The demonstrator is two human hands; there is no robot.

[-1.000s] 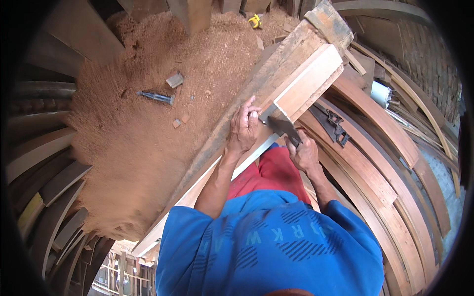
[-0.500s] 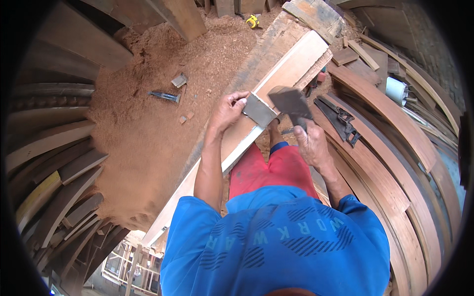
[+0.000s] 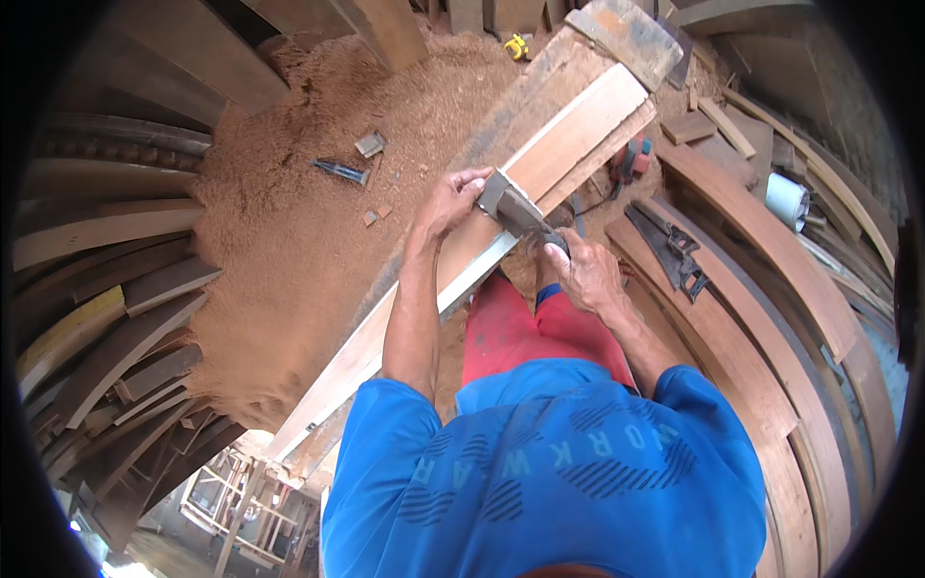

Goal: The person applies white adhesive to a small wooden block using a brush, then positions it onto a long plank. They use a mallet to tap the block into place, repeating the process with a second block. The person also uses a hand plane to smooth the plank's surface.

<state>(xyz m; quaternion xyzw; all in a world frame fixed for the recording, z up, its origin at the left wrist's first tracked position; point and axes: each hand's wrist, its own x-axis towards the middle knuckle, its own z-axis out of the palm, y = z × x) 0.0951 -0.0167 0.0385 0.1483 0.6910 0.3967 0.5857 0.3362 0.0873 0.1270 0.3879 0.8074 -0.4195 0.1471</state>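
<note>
A long pale timber piece (image 3: 578,130) lies diagonally over a bench board in front of me. My left hand (image 3: 449,204) pinches a flat grey rectangular plate (image 3: 493,191) by its edge, over the timber. My right hand (image 3: 590,277) grips the dark handle of a broad-bladed putty knife (image 3: 523,216). Its blade is turned nearly edge-on and meets or overlaps the plate; I cannot tell whether they touch. Part of the plate is hidden behind the blade.
Sawdust covers the floor at left, with a blue tool (image 3: 339,171) and wood scraps. A yellow tape measure (image 3: 517,47) lies at the back. On the right, a handsaw (image 3: 668,249) rests on stacked planks (image 3: 742,356), near a red tool (image 3: 635,160) and white container (image 3: 786,200).
My right hand has brought the putty knife left and down onto or over the plate, turning its blade. My left hand has tilted the plate. The whole view has shifted slightly.
</note>
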